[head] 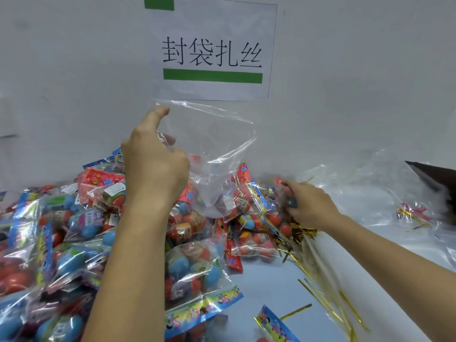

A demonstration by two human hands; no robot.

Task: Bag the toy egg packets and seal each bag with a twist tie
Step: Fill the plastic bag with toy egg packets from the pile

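Note:
My left hand (153, 156) holds a clear plastic bag (212, 144) up above the table by its upper left edge; the bag hangs open and looks empty. Below it a big heap of toy egg packets (74, 230) with red and blue eggs and colourful header cards covers the left and middle of the table. My right hand (308, 206) reaches to the right edge of the heap, its fingers closed around one toy egg packet (283, 191). Gold twist ties (320, 292) lie loose on the table under my right forearm.
A white wall with a paper sign (212, 50) stands right behind the heap. More clear bags (370, 183) lie at the right, with a dark box corner (436, 178) at the far right edge. One packet (276, 327) sits at the bottom near the ties.

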